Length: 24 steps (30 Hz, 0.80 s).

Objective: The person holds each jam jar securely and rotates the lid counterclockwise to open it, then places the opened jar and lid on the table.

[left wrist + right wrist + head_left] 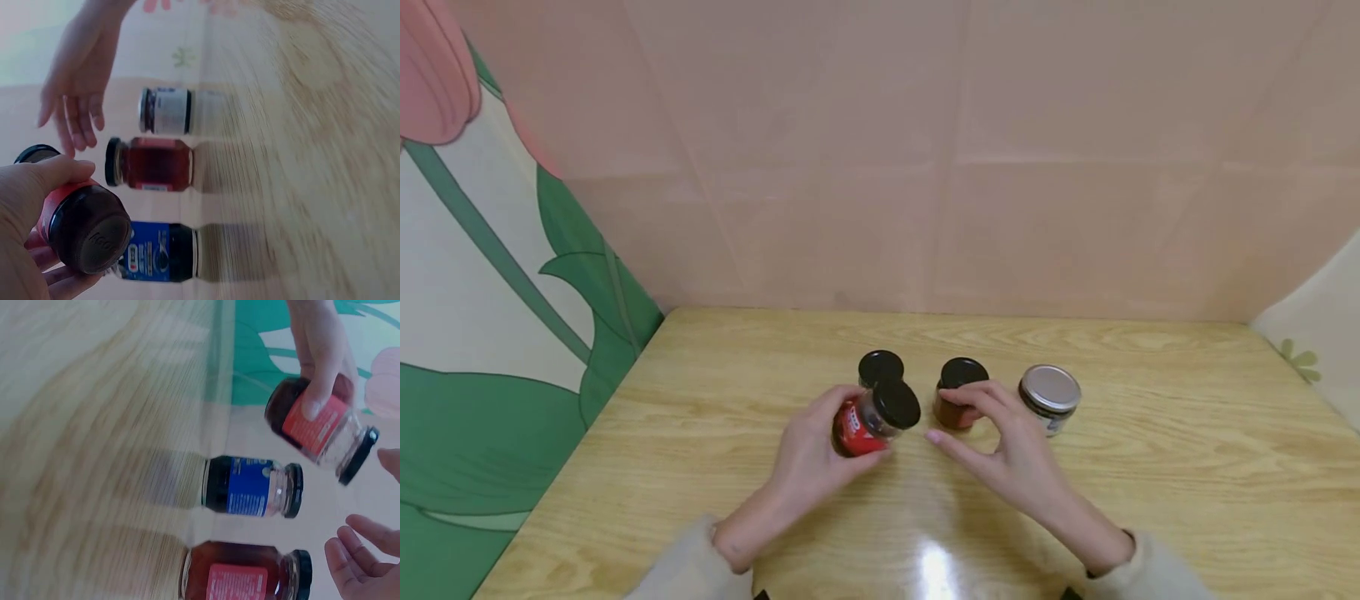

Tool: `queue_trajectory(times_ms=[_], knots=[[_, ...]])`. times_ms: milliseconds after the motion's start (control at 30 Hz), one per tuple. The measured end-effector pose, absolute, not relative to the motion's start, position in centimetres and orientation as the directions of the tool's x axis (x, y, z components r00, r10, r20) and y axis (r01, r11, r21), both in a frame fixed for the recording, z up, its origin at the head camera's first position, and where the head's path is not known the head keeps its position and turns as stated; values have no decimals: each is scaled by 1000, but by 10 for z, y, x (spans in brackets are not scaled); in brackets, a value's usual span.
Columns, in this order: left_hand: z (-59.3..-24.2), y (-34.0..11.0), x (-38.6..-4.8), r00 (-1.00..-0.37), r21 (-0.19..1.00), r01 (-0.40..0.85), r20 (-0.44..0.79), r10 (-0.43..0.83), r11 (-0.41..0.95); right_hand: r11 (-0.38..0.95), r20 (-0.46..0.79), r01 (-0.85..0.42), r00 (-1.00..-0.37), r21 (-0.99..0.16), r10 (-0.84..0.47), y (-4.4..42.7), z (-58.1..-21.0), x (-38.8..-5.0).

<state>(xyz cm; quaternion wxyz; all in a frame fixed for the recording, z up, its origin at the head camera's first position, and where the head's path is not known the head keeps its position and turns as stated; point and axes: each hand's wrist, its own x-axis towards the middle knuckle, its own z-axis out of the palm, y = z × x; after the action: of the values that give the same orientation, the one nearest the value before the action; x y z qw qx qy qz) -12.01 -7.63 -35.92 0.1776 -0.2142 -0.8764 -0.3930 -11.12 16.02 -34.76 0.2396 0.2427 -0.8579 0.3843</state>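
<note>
Left hand (808, 446) clamps a red-labelled jar (856, 427) above the surface (1165, 483), grip below the black lid (897, 404), apparently keeping it free. Three jars (159, 164) stand nearer the far edge; right hand (1021, 446) hovers empty, fingers apart.

A red-labelled glass jar (857, 428), its black lid (898, 403) on, tilts in the left hand (808, 450)

The left hand (808, 442) is gripping a tilted, red-labelled jar (859, 433), which is partly hiding a black-lidded jar (881, 367) behind it. The right hand (1018, 454) is partly covering a brown jar (952, 416), and a silver-lidded jar (1051, 390) is standing nearby on the wooden worktop (1172, 467).
</note>
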Motion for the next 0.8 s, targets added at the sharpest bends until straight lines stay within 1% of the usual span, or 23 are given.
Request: queue_trajectory(times_ms=[133,367,433,667,800], knots=[[-358,-68,-118,-841,593,520,482,247,615,551,551,-555,-811,-623,-194,156,-347,-109],[-358,-58,-116,-826,562,540,495,269,626,488,543,-528,-830,-695,-125,148,-348,-105],[-358,-56,-116,-821,554,546,502,271,629,473,526,-504,-845,-723,-96,146,-349,-104],[-358,-46,-117,-809,533,561,515,283,634,471,399,-337,-916,-815,35,142,-349,-104],[-359,-43,-115,-807,535,562,522,277,631,474,333,-257,-939,-842,84,139,-347,-104]])
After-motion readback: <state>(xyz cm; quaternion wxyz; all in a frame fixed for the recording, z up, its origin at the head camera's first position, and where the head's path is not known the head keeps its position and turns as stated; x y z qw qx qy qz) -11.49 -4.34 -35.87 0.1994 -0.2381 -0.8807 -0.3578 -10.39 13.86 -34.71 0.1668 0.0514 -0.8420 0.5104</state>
